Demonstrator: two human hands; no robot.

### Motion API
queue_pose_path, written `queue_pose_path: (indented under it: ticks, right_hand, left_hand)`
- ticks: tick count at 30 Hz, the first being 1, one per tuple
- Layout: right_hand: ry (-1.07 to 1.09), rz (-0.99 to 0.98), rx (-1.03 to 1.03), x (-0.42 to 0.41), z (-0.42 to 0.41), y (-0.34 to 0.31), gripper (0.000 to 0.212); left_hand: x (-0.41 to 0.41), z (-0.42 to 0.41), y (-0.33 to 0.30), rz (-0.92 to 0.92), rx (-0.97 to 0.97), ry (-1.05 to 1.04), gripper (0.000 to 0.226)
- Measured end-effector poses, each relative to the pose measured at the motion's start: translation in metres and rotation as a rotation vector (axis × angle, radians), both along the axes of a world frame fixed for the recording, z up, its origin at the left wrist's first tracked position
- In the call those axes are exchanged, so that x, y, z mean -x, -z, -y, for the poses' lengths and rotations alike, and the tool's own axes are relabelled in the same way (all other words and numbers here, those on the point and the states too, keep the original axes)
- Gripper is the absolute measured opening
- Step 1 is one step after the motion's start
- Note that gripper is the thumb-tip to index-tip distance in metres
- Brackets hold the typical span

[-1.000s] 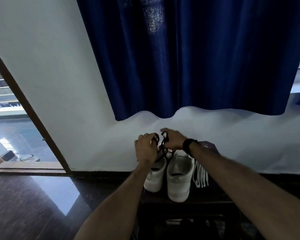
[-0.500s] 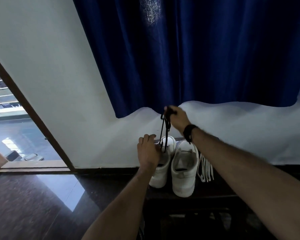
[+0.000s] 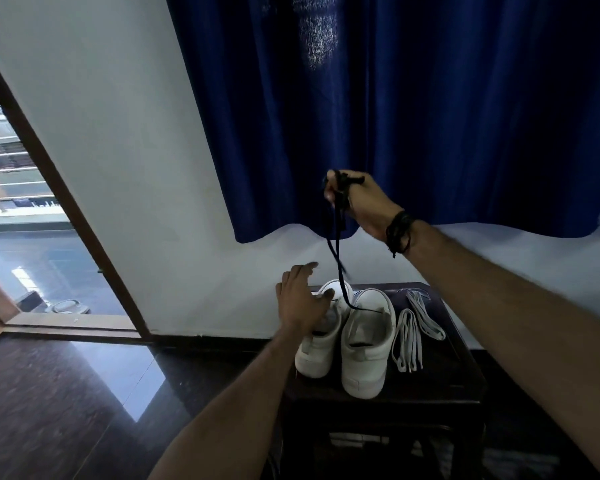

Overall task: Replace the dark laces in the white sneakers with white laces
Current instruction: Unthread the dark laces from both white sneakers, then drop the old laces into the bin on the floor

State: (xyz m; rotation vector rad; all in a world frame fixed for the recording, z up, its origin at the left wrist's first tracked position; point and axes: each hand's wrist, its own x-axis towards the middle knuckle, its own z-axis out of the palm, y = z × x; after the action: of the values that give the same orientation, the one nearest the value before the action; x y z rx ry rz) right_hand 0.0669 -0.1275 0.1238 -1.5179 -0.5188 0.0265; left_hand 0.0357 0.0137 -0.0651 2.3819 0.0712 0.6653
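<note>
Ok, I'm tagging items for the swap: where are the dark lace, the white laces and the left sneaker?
dark lace [image 3: 334,244]: head view, hanging strand.
white laces [image 3: 408,336]: head view, mid bundle.
left sneaker [image 3: 317,355]: head view, heel side.

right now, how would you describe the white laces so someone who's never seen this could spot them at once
Under the blue curtain stands a dark small table carrying two white sneakers. The white laces lie flat on the tabletop just right of the right-hand sneaker, in a loose folded bundle. Unlike the dark lace hanging from the right hand, they are pale and untouched.
</note>
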Motion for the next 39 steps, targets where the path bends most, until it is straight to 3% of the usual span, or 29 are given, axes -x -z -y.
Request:
queue_pose_path:
  ticks: [2,4,6,8,10,14,17,20,22,24,26,29,31,34,36,39]
  right_hand:
    - [-0.033,0.001,0.086,0.010,-0.005,0.001,0.023]
    - [-0.078,0.013,0.142,0.022,-0.017,-0.006,0.025]
    - [-0.117,0.009,0.157,0.035,-0.032,-0.017,0.027]
    - [-0.148,0.033,0.171,0.049,-0.049,-0.027,0.029]
    - [-0.159,0.057,0.156,0.064,-0.067,-0.035,0.028]
    - [-0.118,0.091,0.205,0.088,-0.107,-0.029,0.021]
    - [-0.122,0.170,0.410,0.108,-0.139,0.006,0.022]
    - [-0.232,0.236,0.618,0.142,-0.165,0.057,0.017]
    - [-0.299,0.291,0.759,0.159,-0.175,0.090,0.018]
    - [-0.330,0.376,0.894,0.175,-0.186,0.125,0.017]
    - [-0.373,0.432,1.010,0.186,-0.190,0.154,0.027]
    - [-0.451,0.454,1.095,0.197,-0.189,0.195,0.044]
    - [-0.459,0.412,1.064,0.200,-0.187,0.222,0.046]
    - [-0.387,0.341,0.951,0.201,-0.186,0.258,0.038]
    - [-0.385,0.284,1.003,0.199,-0.188,0.287,0.030]
    - [-0.495,0.124,1.134,0.192,-0.194,0.336,0.026]
  left_hand:
    - [0.005,-0.003,-0.016,-0.041,0.253,0.147,0.095]
    - [0.017,-0.008,-0.041,-0.147,0.499,0.321,0.105]
    - [0.036,-0.016,-0.068,-0.287,0.665,0.524,0.091]
    - [0.058,-0.028,-0.090,-0.370,0.748,0.623,0.060]
    - [0.079,-0.044,-0.100,-0.341,0.842,0.532,0.027]
    - [0.115,-0.082,-0.099,-0.300,1.305,0.371,0.019]
    - [0.146,-0.100,-0.086,-0.238,1.618,0.274,0.034]
    - [0.181,-0.108,-0.071,-0.113,1.803,0.208,0.050]
    - [0.197,-0.112,-0.060,-0.080,1.833,0.103,0.055]
    - [0.214,-0.120,-0.041,-0.085,1.810,0.000,0.044]
    - [0.223,-0.128,-0.019,-0.162,1.695,-0.120,0.030]
    - [0.223,-0.146,0.036,-0.277,1.611,-0.278,0.031]
    - [0.212,-0.165,0.085,-0.353,1.502,-0.355,0.030]
    - [0.180,-0.215,0.210,-0.503,1.312,-0.446,0.058]
    - [0.172,-0.230,0.270,-0.596,1.260,-0.518,0.070]
    - [0.197,-0.195,0.242,-0.650,1.280,-0.588,0.057]
